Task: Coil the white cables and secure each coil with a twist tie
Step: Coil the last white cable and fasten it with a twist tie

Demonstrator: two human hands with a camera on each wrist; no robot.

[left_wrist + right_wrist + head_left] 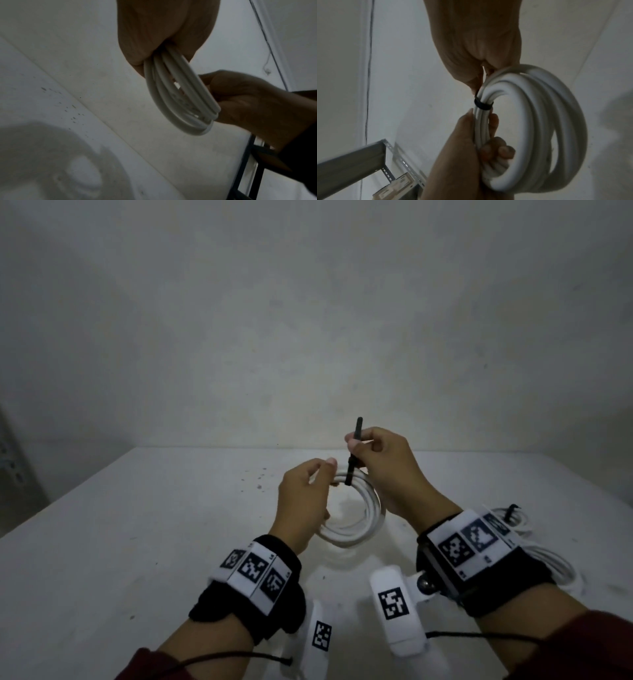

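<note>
A coiled white cable (356, 515) is held above the white table (137, 525) in the head view. My left hand (308, 494) grips the coil's left side, fingers curled round the strands (484, 135). A black twist tie (352, 453) is wrapped round the coil's top (483, 105), its ends standing upward. My right hand (373, 453) pinches those ends just above the coil. The left wrist view shows the coil (180, 94) edge-on, hanging from my left hand (163, 40).
A second white cable coil (534, 546) with a black tie lies on the table behind my right wrist. A grey metal shelf frame (359, 162) stands to the left. The wall (308, 320) rises behind the table's far edge.
</note>
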